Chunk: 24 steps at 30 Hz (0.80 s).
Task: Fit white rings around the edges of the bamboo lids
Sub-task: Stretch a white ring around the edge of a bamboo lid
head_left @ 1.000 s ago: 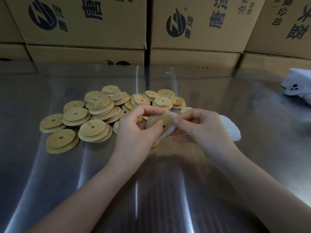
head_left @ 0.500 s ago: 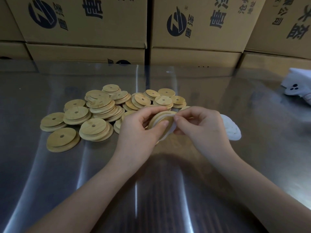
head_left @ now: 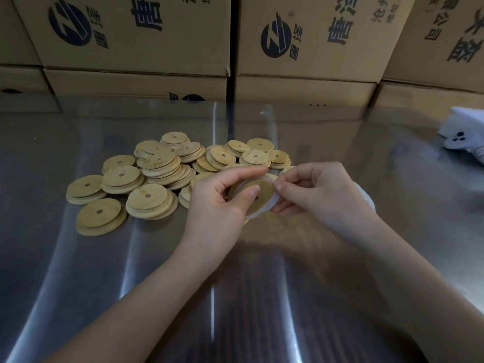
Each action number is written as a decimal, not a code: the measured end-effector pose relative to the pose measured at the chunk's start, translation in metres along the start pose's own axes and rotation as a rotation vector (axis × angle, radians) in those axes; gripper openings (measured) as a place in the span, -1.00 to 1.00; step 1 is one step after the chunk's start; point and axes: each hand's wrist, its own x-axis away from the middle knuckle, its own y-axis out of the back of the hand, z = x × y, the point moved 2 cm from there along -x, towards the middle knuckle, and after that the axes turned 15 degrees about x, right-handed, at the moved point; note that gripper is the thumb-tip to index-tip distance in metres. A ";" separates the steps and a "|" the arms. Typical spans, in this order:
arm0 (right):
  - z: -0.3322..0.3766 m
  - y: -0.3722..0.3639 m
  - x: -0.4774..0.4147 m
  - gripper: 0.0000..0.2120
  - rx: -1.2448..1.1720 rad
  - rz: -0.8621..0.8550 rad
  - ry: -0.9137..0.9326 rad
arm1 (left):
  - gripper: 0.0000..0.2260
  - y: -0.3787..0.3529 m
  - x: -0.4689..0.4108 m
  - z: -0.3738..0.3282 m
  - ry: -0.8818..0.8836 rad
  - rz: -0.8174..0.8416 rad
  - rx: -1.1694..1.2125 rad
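Left hand: Your left hand grips the bamboo lid. The thumb lies across its face and the fingers curl over its upper edge.
Right hand: Your right hand pinches the white ring between thumb and forefinger at the lid's upper right edge. The remaining fingers curl underneath.
Lid in work: It is held off the table, tilted with its flat face toward you. It sits between your two hands, just in front of the heap of lids.
Ring: It shows as a pale band along the lid's top, right and lower edges. Your left hand hides the left side, so you cannot tell whether it is seated all the way round.
Heap of lids: These are round bamboo discs, each with a small centre hole. They lie loose and overlapping on the table, to the left of your hands and beyond them.
Spare rings: A white stack of rings shows just behind your right hand, and most of it is hidden.
Table: The surface is shiny metal and carries bright streaks and reflections.
Boxes: Cardboard cartons stand stacked along the table's far edge, printed with dark logos and characters.
Far right: A white object with dark dots lies at the edge of view, too blurred to identify.
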 end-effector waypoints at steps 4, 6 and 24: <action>-0.001 -0.007 0.003 -0.89 -0.015 -0.017 0.041 | -0.61 0.001 0.000 0.005 0.045 -0.046 0.043; -0.002 -0.012 0.005 -0.91 -0.081 -0.008 0.014 | -0.63 0.003 -0.002 0.007 0.067 -0.077 0.079; -0.003 -0.014 0.004 -0.78 -0.004 -0.211 -0.011 | -0.66 0.003 -0.004 -0.007 0.022 -0.035 -0.134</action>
